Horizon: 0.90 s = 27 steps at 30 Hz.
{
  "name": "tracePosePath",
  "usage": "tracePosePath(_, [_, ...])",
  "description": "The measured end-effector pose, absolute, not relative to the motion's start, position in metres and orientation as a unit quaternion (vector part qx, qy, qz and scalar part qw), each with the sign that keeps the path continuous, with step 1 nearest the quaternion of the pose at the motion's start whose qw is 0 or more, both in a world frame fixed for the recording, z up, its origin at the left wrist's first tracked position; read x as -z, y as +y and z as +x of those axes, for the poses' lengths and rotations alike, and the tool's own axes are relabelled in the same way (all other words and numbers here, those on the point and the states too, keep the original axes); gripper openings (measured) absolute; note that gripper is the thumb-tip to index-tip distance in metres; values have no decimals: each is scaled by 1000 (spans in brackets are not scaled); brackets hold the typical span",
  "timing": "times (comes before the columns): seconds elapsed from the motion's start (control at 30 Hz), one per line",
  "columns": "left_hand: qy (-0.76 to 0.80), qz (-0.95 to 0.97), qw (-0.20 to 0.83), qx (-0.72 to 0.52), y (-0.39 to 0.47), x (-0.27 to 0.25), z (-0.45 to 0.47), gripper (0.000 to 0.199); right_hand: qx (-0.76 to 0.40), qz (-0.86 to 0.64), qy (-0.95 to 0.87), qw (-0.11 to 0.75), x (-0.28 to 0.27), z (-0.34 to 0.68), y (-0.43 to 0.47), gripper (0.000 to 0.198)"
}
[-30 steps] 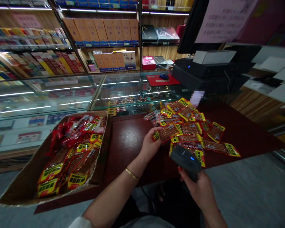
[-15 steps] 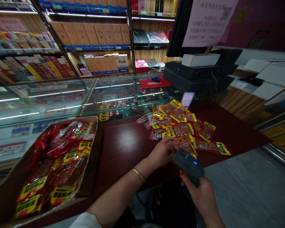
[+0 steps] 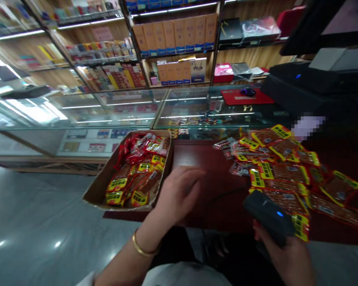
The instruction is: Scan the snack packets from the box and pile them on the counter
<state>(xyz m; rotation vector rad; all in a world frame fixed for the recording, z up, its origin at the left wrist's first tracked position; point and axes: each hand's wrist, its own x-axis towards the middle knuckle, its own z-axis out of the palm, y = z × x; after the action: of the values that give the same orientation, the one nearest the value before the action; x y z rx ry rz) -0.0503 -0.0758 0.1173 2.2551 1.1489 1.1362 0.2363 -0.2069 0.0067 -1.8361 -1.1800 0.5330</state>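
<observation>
My right hand (image 3: 289,254) is wrapped round the handle of a dark handheld barcode scanner (image 3: 270,216) with a small blue light on top. Just beyond the scanner lies a loose pile of red-and-yellow snack packets (image 3: 283,172) on the dark red table. My left hand (image 3: 179,192), a gold bangle at its wrist, is over the table beside the cardboard box (image 3: 167,171). Its thumb and fingers are apart, slightly blurred, and no object shows in them. Similar snack packets (image 3: 137,184) and red-wrapped ones fill the box.
A glass display counter (image 3: 137,105) runs behind the dark red table (image 3: 209,198). On the glass, a mouse (image 3: 247,92) sits on a red mat (image 3: 226,95). Dark till equipment (image 3: 310,87) stands at right, with a monitor above. Shelves of boxes (image 3: 179,33) line the back wall.
My view has turned left. My left hand has moved away from the packet pile, leftward to beside the cardboard box. My right hand still grips the barcode scanner near the pile.
</observation>
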Motion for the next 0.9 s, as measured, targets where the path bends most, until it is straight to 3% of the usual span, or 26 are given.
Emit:
tracePosePath(0.17, [641, 712, 47, -283, -74, -132, -183, 33, -247, -702, -495, 449, -11, 213, -188, 44])
tracePosePath(0.3, [664, 733, 40, -143, -69, -115, -213, 43, -286, -682, -498, 453, -9, 199, -184, 36])
tracePosePath(0.37, [647, 753, 54, -104, -70, -108, -208, 32, -293, -677, -503, 451, -8, 197, -185, 35])
tracePosePath(0.47, [663, 736, 95, -96, -72, -110, -197, 15, -287, -680, -505, 447, -11, 199, -189, 35])
tracePosePath(0.57, [701, 672, 134, -200, -77, -124, -187, 18, -265, -700, -496, 440, -14, 206, -194, 38])
tracePosePath(0.63, [684, 617, 203, -332, -81, -134, -172, 24, -247, -718, -484, 434, -14, 211, -198, 40])
tracePosePath(0.73, [592, 510, 400, -479, -87, -132, -128, 40, -234, -729, -475, 434, -12, 216, -202, 40])
tracePosePath(0.83, [497, 416, 586, -486, -87, -104, -70, 48, -232, -724, -467, 452, -13, 217, -201, 39])
tracePosePath(0.9, [466, 372, 651, -469, -83, -78, -38, 45, -243, -717, -460, 463, -17, 215, -201, 38])
